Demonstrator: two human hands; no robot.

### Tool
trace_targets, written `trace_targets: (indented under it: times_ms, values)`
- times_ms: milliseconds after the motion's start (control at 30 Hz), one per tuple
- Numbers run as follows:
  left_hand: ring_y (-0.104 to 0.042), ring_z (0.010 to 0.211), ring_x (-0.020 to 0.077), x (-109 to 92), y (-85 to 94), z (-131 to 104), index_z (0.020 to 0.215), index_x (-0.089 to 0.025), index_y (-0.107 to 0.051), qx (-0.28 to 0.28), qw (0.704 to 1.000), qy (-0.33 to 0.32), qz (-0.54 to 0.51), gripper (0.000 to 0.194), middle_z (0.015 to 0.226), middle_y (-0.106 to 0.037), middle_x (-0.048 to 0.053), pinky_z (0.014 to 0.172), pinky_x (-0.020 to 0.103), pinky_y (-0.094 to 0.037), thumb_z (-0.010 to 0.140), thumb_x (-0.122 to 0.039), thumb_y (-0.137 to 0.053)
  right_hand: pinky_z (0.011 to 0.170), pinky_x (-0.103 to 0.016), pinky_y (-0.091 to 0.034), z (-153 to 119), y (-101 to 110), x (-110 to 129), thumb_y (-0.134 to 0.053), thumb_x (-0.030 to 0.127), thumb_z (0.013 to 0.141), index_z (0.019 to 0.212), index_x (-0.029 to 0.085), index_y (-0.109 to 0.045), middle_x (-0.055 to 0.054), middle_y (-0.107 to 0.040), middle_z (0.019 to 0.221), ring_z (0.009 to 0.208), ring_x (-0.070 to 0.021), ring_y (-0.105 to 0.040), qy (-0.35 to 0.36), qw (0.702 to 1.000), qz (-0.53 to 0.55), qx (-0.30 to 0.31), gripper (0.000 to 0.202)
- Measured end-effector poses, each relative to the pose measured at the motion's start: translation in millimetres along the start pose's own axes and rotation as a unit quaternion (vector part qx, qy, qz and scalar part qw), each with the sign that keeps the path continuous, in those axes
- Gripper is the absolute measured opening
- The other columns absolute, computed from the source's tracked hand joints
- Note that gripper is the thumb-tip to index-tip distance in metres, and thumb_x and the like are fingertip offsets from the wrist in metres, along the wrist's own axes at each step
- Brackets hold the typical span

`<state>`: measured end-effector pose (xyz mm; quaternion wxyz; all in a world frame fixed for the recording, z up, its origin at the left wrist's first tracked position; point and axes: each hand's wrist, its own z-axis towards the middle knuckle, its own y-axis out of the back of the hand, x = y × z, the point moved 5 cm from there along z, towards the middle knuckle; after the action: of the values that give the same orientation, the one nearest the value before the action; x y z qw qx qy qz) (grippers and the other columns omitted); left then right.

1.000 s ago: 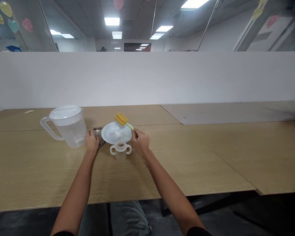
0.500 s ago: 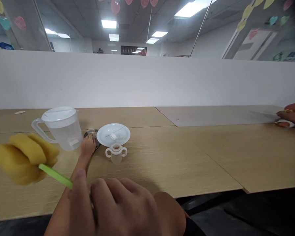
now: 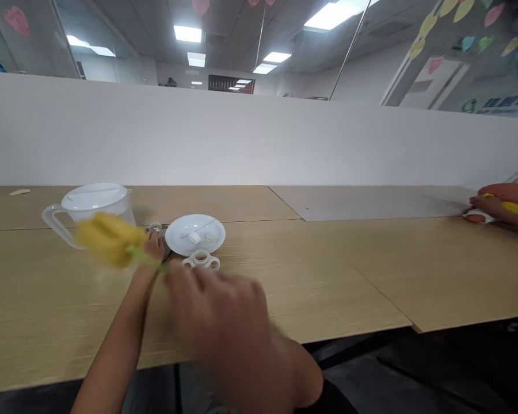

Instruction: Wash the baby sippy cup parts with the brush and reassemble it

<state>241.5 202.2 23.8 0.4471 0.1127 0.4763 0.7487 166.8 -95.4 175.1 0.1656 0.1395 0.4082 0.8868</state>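
Note:
My right hand point(image 3: 224, 322), blurred by motion, is closed around the green stem of a yellow artificial flower point(image 3: 107, 237). The bloom points left and hides part of a clear pitcher with a white lid point(image 3: 97, 197). Farther out, my left hand point(image 3: 154, 246) is closed on a small clear vessel point(image 3: 155, 227), whose rounded top shows above the fingers. A dark round item lies beneath it, mostly hidden. Just right of that hand lies a white plate point(image 3: 181, 234) with a small white piece on it. A two-handled cup point(image 3: 201, 259) stands before the plate, its lower part covered by my right hand.
The wooden table point(image 3: 328, 276) reaches a low white wall point(image 3: 259, 138) with glass above. At the far right, another person's hand point(image 3: 494, 207) is beside red and yellow soft-looking items point(image 3: 505, 194). A pale flat piece point(image 3: 20, 191) lies at the back left.
My right hand has moved forward and rightward with the flower, which now passes in front of the pitcher and my left wrist. My left hand stays at the clear vessel. The view has shifted slightly.

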Motion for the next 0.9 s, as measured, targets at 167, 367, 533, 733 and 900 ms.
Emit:
trace_targets:
  times_ms: [167,367,533,733,900]
  values:
    - [-0.055,0.103,0.0258,-24,28.3,-2,0.108,-0.015,-0.061,-0.076,0.995,-0.047,-0.046,0.037,0.111,-0.063,0.012,0.093,0.039,-0.039,0.092,-0.029,-0.031,0.057,-0.025,-0.034,83,-61,-108,-0.039,0.038,0.093,0.093,0.02,-0.065,-0.005,-0.067,0.076,0.066,-0.0161,-0.06,-0.199,0.98,0.016,0.018,0.032]
    - [-0.055,0.101,0.0237,-60,35.5,-10,0.099,-0.018,-0.064,-0.056,0.98,-0.171,-0.082,0.031,0.102,-0.066,0.008,0.091,0.038,-0.038,0.092,-0.029,-0.035,0.065,-0.023,-0.04,97,-173,-175,-0.052,0.038,0.085,0.101,0.023,-0.069,-0.006,-0.071,0.098,0.09,-0.0186,-0.064,-0.292,0.945,0.072,0.128,0.028]
    - [-0.055,0.104,0.0252,-72,24.2,-16,0.095,-0.018,-0.066,-0.031,0.973,-0.221,-0.053,0.03,0.099,-0.067,0.009,0.092,0.04,-0.038,0.092,-0.028,-0.038,0.07,-0.024,-0.044,108,-206,-174,-0.055,0.031,0.081,0.102,0.02,-0.07,-0.01,-0.07,0.1,0.094,-0.0206,-0.064,-0.261,0.95,0.019,0.172,0.028]
    - [-0.055,0.107,0.0244,-70,15.1,-16,0.094,-0.018,-0.067,0.0,0.975,-0.222,-0.034,0.032,0.098,-0.068,0.009,0.095,0.04,-0.037,0.092,-0.029,-0.036,0.072,-0.025,-0.047,117,-219,-167,-0.06,0.029,0.078,0.104,0.014,-0.067,-0.014,-0.069,0.102,0.094,-0.0213,-0.065,-0.248,0.948,-0.018,0.2,0.031]
    - [-0.055,0.106,0.0246,-71,17.0,-17,0.093,-0.018,-0.067,-0.001,0.974,-0.223,-0.03,0.033,0.098,-0.068,0.01,0.096,0.041,-0.037,0.093,-0.029,-0.036,0.076,-0.026,-0.047,117,-224,-162,-0.062,0.027,0.078,0.107,0.012,-0.065,-0.015,-0.067,0.105,0.097,-0.0219,-0.064,-0.237,0.946,-0.046,0.216,0.032]
